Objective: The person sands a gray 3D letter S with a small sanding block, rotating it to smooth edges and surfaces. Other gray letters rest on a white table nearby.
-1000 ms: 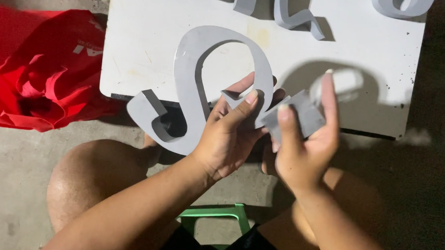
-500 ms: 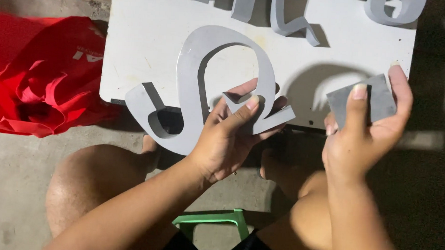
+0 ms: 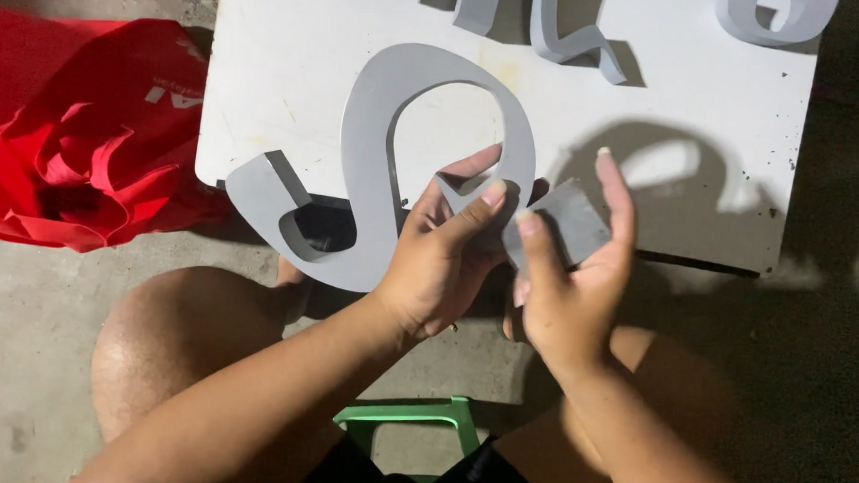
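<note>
- Head view, looking straight down: the left hand [image 3: 443, 261] grips the big grey looped letter shape [image 3: 394, 163] at its lower right end, thumb on top, fingers curled under.
- That letter shape lies half on the white board [image 3: 706, 99], its loop over the board's middle, its hooked tail hanging off the front edge near the front left corner, above the concrete floor [image 3: 29, 350].
- The right hand [image 3: 568, 286] pinches a small dark grey square piece [image 3: 570, 224] between thumb and raised fingers, held tilted just beside the letter's end; whether the two greys touch, I cannot tell.
- The piece sits above the board's front edge, right of centre.
- At the board's back edge, more grey letter pieces [image 3: 569, 30] stand, cut off by the frame.
- A crumpled red cloth bag [image 3: 76, 149] lies on the floor against the board's left edge.
- Below the hands: a bare knee [image 3: 183, 347] on the left, and a green plastic stool [image 3: 412, 415] peeking out between the forearms.
</note>
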